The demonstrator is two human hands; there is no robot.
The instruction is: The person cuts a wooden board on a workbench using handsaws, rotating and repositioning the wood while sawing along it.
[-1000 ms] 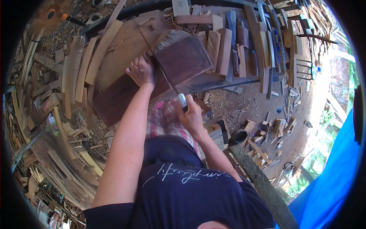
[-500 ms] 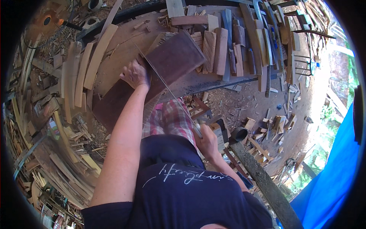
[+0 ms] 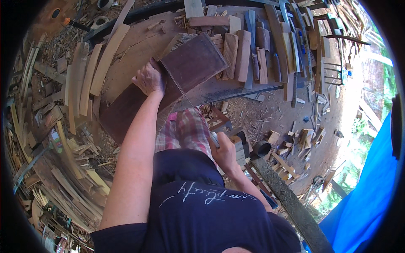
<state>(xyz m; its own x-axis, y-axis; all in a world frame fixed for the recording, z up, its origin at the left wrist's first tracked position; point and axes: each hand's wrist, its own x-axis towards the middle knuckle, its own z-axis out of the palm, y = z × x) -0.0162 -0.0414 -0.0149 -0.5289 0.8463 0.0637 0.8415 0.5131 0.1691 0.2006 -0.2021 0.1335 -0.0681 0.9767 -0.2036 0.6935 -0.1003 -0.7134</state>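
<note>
A dark brown wooden board (image 3: 194, 61) lies aslant across a wooden block (image 3: 185, 40) on the workbench. My left hand (image 3: 149, 79) presses on the board with its fingers curled, close beside a narrow cut line. My right hand (image 3: 224, 152) is wrapped round the light-coloured handle of a handsaw (image 3: 194, 107). Its thin blade appears edge-on, running from my right hand up to the board and along the cut. How deep the blade sits cannot be seen.
Pieces of wood (image 3: 244, 55) and several tools are lined up along the right of the workbench (image 3: 135, 55). Curved wood strips (image 3: 110, 59) lie to the left. Offcuts (image 3: 308, 139) litter the ground at right, near a dark cup-like container (image 3: 262, 148). A blue tarp (image 3: 363, 198) hangs at far right.
My right hand and the saw handle have moved slightly forward and left, toward the board. My left hand stays in place on the board.
</note>
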